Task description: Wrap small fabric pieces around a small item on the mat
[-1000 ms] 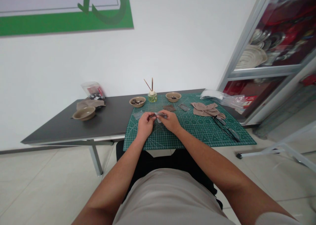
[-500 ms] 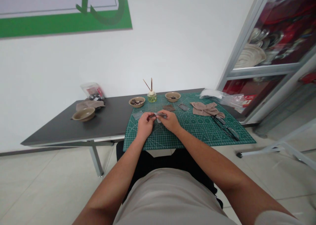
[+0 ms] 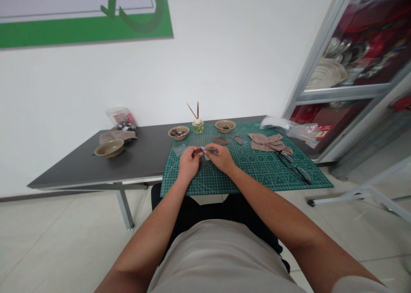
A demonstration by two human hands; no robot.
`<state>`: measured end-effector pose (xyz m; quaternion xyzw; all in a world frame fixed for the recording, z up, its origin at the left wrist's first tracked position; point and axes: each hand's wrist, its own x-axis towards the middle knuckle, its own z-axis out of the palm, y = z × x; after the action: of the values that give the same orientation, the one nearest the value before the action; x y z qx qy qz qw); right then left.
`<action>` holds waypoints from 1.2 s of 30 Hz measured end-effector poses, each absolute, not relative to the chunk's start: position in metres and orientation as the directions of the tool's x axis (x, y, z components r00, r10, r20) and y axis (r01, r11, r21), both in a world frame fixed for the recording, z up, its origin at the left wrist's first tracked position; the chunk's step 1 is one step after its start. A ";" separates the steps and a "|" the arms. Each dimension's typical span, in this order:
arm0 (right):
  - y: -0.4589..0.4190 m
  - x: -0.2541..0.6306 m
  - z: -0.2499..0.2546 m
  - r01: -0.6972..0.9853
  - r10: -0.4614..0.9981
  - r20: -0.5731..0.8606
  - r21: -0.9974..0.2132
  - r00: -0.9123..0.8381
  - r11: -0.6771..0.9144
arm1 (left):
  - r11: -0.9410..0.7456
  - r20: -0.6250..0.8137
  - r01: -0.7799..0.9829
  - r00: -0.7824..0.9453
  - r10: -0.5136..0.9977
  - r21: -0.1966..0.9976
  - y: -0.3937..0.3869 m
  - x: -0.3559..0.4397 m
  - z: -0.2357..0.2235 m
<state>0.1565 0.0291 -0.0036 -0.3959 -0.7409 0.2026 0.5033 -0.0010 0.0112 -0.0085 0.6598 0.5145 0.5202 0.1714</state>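
Observation:
Above the green cutting mat (image 3: 263,173), my left hand (image 3: 189,161) and my right hand (image 3: 221,156) meet, thumbs and fingers pinched on a small piece of thin greyish fabric (image 3: 205,148). Part of the piece is hidden by the fingers. A pale grey scrap (image 3: 179,150) lies flat just left of my left hand. Beyond my right hand lie a brown scrap (image 3: 220,141) and a grey scrap (image 3: 239,139).
Along the mat's back stand a bowl of dark pieces (image 3: 178,133), a reed diffuser (image 3: 198,125) and a second bowl (image 3: 225,126). Rightward lie a brown cloth (image 3: 266,142), glasses (image 3: 293,168) and a plastic bag (image 3: 289,126). Another bowl (image 3: 109,149) stands on the dark table (image 3: 138,164).
My hands keep the same pinch on the fabric piece, with hardly any visible movement. The view has shifted very slightly.

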 end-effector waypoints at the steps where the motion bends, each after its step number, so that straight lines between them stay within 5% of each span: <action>1: 0.029 0.157 -0.003 0.384 0.794 0.581 -0.701 -0.180 0.601 | -0.413 0.511 0.499 -0.070 0.857 0.762 0.011 -0.001 -0.009; 36: 0.029 0.157 -0.004 0.410 0.795 0.579 -0.689 -0.184 0.597 | -0.419 0.513 0.495 -0.064 0.856 0.761 0.010 -0.001 -0.008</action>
<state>0.1565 0.0294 -0.0041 -0.4046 -0.7445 0.1944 0.4942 -0.0013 0.0104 -0.0082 0.6617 0.5104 0.5212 0.1733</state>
